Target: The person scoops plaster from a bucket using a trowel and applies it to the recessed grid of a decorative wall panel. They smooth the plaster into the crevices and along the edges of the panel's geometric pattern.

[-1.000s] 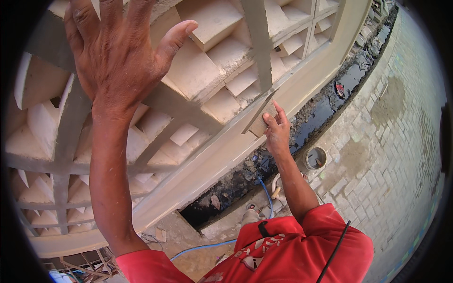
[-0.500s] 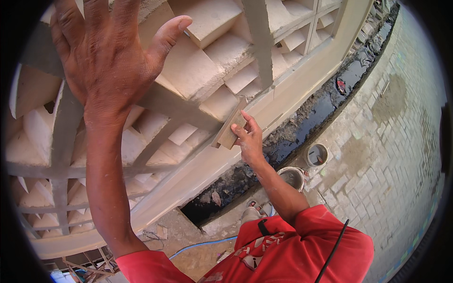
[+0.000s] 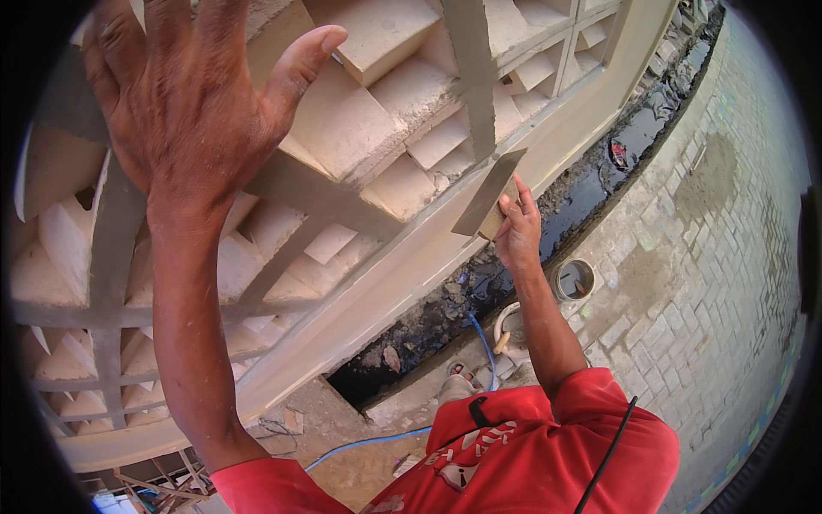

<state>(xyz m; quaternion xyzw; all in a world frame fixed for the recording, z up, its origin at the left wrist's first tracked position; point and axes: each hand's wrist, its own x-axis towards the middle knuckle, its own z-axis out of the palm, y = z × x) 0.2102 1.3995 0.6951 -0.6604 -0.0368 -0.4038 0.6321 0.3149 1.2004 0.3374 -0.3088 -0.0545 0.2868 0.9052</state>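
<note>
Fingers apart, my left hand (image 3: 193, 120) is held flat at the upper left, over the pale lattice wall (image 3: 368, 120); its fingertips run to the picture's edge. My right hand (image 3: 521, 236) grips a plastering trowel (image 3: 490, 193) by its back, fingers wrapped round the grip. The trowel's flat rectangular grey blade is tilted up beside the wall's smooth beige lower ledge (image 3: 402, 274). Whether the blade touches the ledge I cannot tell. Grey plaster bands (image 3: 351, 206) cross the lattice of recessed blocks.
Below the ledge runs a drain trench (image 3: 638, 141) with dark water and debris. A small bucket (image 3: 574, 280) of greyish liquid stands on the brick paving (image 3: 642, 343); another bucket (image 3: 505, 325) is partly behind my right forearm. A blue hose (image 3: 368, 442) crosses the ground.
My right hand has moved right and slightly up with the trowel, away from the lattice, turning the blade's flat face into view. The left hand has shifted only slightly left.
</note>
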